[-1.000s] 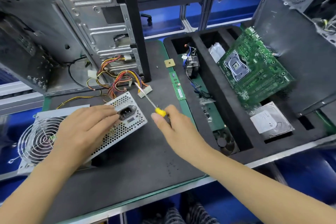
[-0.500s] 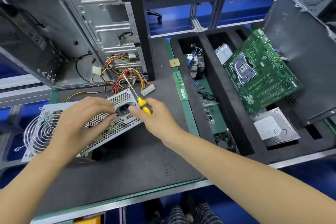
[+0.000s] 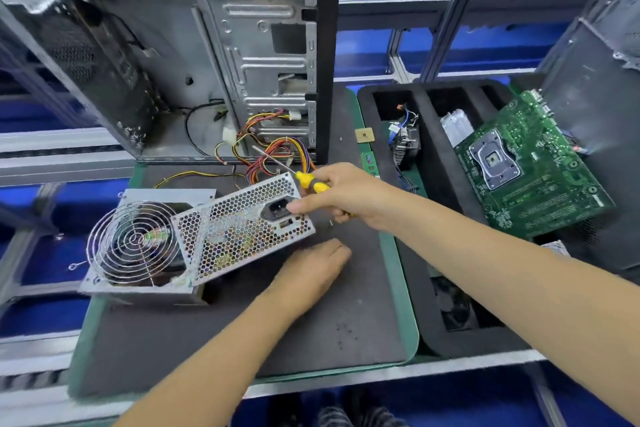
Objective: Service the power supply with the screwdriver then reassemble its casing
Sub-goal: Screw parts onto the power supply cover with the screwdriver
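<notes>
1. At the near edge runs the counter's [image 3: 346, 380] pale metal rail, and below it a patterned garment shows between blue bins.
2. One dark anti-static mat [image 3: 207, 333] with a green border covers the counter; both forearms reach over it.
3. The left hand [image 3: 313, 270] lies low over the mat just in front of the power supply, fingers loosely bent and holding nothing that shows.
4. One power supply [image 3: 239, 229] sits on the mat's left half, its perforated cover tilted up at the right and its round wire fan grille [image 3: 133, 243] facing upward on the left.
5. The right hand [image 3: 341, 194] is closed around one screwdriver [image 3: 310, 182] with a yellow and black handle; its shaft points up and left over the supply's far corner, and a fingertip touches the cover beside the mains socket.
6. One tiny screw [image 3: 330, 222] seems to lie on the mat just beside that corner.
7. Right of the mat is one black foam tray [image 3: 426, 156] with slots; one green motherboard [image 3: 530, 170] leans in it, and one heatsink fan [image 3: 405, 142] sits in a far slot.
8. One small CPU chip [image 3: 364, 134] lies on the mat's far edge.
9. Behind stands one open computer case [image 3: 214, 55], coloured wires [image 3: 273, 156] spilling from it towards the supply.
10. Beyond are grey metal shelf rails and blue bins.
</notes>
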The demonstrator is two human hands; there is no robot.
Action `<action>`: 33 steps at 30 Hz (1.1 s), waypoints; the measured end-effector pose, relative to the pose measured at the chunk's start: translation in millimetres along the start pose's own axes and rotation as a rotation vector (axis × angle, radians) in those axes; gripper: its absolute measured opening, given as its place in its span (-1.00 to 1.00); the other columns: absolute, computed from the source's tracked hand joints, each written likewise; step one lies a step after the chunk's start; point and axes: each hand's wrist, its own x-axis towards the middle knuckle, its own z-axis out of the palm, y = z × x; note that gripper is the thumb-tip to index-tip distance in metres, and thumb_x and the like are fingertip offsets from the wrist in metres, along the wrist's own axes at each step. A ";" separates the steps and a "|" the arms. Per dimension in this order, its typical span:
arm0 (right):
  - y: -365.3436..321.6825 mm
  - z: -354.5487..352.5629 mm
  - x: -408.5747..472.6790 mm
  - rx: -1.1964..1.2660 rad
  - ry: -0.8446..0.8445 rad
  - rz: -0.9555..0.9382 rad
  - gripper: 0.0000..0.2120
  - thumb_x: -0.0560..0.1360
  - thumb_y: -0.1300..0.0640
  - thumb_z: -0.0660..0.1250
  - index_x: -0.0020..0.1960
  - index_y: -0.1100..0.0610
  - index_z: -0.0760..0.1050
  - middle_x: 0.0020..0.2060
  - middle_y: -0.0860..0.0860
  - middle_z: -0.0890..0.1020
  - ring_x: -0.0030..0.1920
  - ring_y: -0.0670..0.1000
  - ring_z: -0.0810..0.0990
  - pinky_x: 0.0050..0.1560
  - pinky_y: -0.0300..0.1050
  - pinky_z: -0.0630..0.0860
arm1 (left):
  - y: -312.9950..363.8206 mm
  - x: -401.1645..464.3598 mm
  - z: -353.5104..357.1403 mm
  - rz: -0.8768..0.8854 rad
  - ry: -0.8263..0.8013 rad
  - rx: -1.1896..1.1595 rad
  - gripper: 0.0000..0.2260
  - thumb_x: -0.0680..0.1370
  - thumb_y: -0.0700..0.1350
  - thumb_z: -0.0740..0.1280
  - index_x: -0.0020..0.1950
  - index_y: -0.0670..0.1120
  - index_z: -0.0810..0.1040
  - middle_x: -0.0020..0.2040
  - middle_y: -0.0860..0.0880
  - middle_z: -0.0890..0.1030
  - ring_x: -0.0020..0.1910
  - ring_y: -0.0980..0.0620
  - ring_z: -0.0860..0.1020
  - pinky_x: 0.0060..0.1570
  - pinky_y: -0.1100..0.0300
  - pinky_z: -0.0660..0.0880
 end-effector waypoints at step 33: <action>139.0 -104.7 -53.4 -0.288 0.502 0.042 -0.55 0.50 -0.12 0.33 -0.44 0.16 0.47 -0.60 -0.05 0.48 -0.57 -0.06 0.43 -0.40 -0.19 0.35 | 5.1 -47.4 -83.8 -0.452 0.274 0.142 -0.61 0.33 0.30 0.42 -0.12 0.03 0.46 -0.25 0.06 0.63 -0.21 -0.10 0.64 -0.36 0.09 0.42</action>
